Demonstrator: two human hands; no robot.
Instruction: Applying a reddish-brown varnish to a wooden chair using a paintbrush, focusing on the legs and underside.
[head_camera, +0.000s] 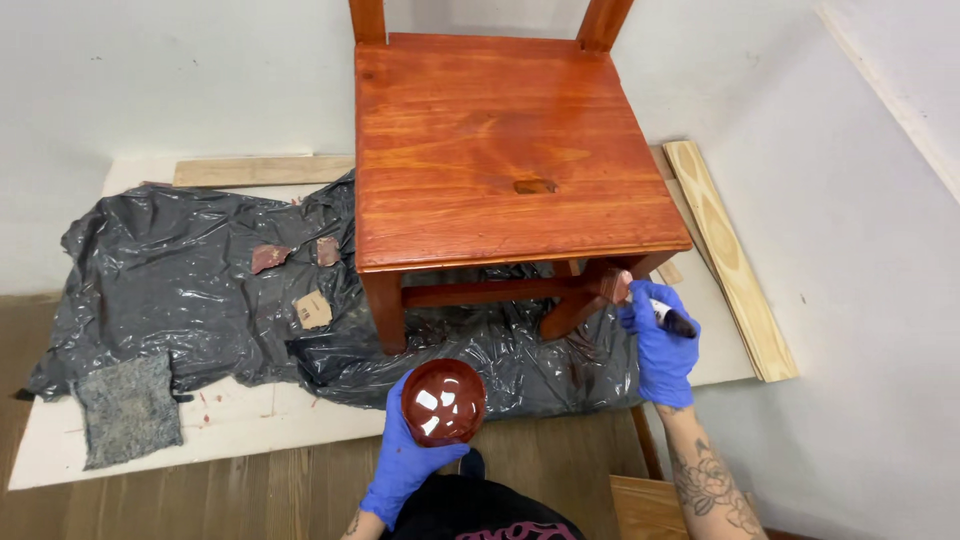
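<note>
- While we knelt by the wooden chair (500, 150), our left hand (405, 455) was curled around a small round bowl (443, 402) of dark red stain, with the fingers gripping it from below, low and near our body.
- Our right hand (660, 345) had its fingers closed on a brush (650, 305), and the brush tip touched the chair's front right leg, just under the seat.
- We both wore blue gloves.
- We judged that most of the job was done: the seat was red-brown and shiny all over, and the front legs and the bar between them were red too.
- We thought the parts low down near the right leg were what we had left, but we could not see the back legs or the underside.
- We could see only the bottoms of the two back posts at the top, so we could not tell how they looked higher up.
- A black plastic sheet (180, 270) lay under the chair, on top of a pale board (230, 420).
- A grey cloth (130, 408) lay on the board's left end, well apart from us.
- Some small bits of sandpaper (313, 309) lay on the plastic, left of the chair.
- A long light plank (730, 260) lay on the right, beside the white wall (860, 250).
- We judged the wall was near our right arm, so we had little room there, and the wet seat hung over where we brushed.
</note>
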